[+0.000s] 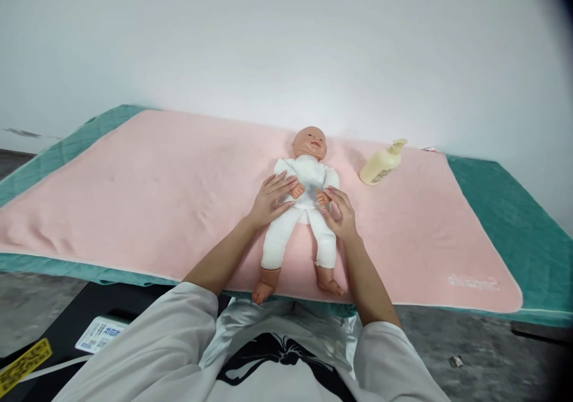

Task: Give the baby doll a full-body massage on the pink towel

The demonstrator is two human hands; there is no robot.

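On the pink blanket point(134, 193), roughly mid-width, a baby doll point(307, 181) lies face up, head towards the wall point(268, 43), feet at the near edge by the person. White cloth covers its trunk, arms and legs; head, hands and feet are bare. Can't tell if that cloth is clothing or the doll's own soft body. Left hand point(268, 202) rests over the doll's arm and side, fingers loosely spread, palm down, thumb apart and low near the hip. Right hand point(342, 214) is at the doll's other side, fingers curved near its small hand, thumb apart at the top of the leg. No clear pinch on either side; pressure can't be told. Yellow pump bottle point(380, 166) looks to be standing on the blanket, beyond the right hand and off to the side of the doll's head, no hand on it. Progress as far as it shows: doll laid out on its back, legs apart and straight, both arms bent inwards, both hands in contact with it. Laying-out looks done, and handling seems under way, my judgement. Whether the bottle has been used can't be seen, nor how much handling is left. Blanket is mostly flat, some creases at the far left, with green padded cover point(514, 223) showing around its edges.
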